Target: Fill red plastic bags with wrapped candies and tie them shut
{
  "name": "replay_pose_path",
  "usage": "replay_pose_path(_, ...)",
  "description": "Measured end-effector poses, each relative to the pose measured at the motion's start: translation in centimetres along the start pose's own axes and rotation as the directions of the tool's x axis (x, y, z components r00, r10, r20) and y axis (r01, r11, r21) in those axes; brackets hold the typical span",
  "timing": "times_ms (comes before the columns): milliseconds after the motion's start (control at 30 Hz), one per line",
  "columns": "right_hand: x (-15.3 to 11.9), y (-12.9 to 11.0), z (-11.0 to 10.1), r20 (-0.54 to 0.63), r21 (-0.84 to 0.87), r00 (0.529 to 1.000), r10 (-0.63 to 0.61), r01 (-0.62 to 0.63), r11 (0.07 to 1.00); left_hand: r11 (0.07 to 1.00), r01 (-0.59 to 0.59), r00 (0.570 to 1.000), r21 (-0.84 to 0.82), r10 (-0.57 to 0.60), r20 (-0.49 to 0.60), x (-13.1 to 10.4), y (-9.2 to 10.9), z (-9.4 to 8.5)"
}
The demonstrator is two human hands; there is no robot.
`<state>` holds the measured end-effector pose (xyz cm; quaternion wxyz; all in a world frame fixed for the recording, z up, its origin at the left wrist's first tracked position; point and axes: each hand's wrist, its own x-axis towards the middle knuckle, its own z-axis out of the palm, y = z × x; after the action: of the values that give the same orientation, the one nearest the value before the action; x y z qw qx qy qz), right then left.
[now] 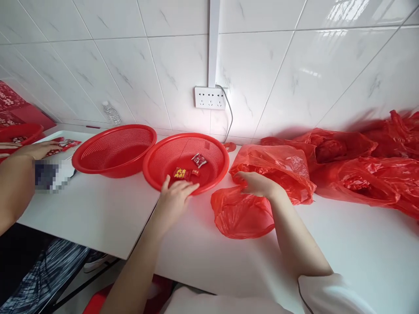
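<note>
My left hand [175,196] is over the near rim of a red perforated plastic basket [155,168], its fingers spread and nothing visible in them. Inside that basket lie small snack packets: a red one with yellow print [180,173] close to my fingertips, and a red-and-white one [199,160] farther back. At the mouth of a red plastic bag [271,157] is my right hand [258,184], fingers stretched out to the left. The bag's loose flap [242,216] spreads on the table in front of it. What lies inside the bag is hard to make out.
A second red basket [114,168] stands to the left. More red plastic bags [360,181] lie along the right. At the far left, another person's hand [39,150] touches red packets [67,144] on a white tray. A clear bottle [111,113] stands by the tiled wall, near a socket [210,98].
</note>
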<state>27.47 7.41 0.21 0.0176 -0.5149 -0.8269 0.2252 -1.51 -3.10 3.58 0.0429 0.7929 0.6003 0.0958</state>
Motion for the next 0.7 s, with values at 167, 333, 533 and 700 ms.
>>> replay_pose_path(167, -1.8, -1.5, -1.5, -0.139, 0.047, 0.990, -0.019, 0.025, 0.999, 0.994, 0.095, 0.948, -0.048, -0.105, -0.299, 2.7, -2.0, 1.6)
replay_pose_path(333, -4.2, -4.0, -1.0, 0.154, 0.067, 0.969, -0.191, 0.183, 0.981, 0.904, 0.225, 0.835, -0.363, -0.371, -0.406, 5.1, -4.1, 1.5)
replay_pose_path(533, 0.2, -8.8, 4.5, 0.157, 0.074, 0.886, -0.437, 0.430, 0.900, 0.661, 0.446, 0.643, -0.603, -0.706, -0.299, 8.3, -7.0, -0.5)
replay_pose_path(700, 2.6, -12.3, 5.5, 0.046, -0.002, 0.836, -0.547, 0.548, 0.837, 0.623, 0.451, 0.655, -0.639, -0.718, -0.237, 9.0, -9.0, -0.9)
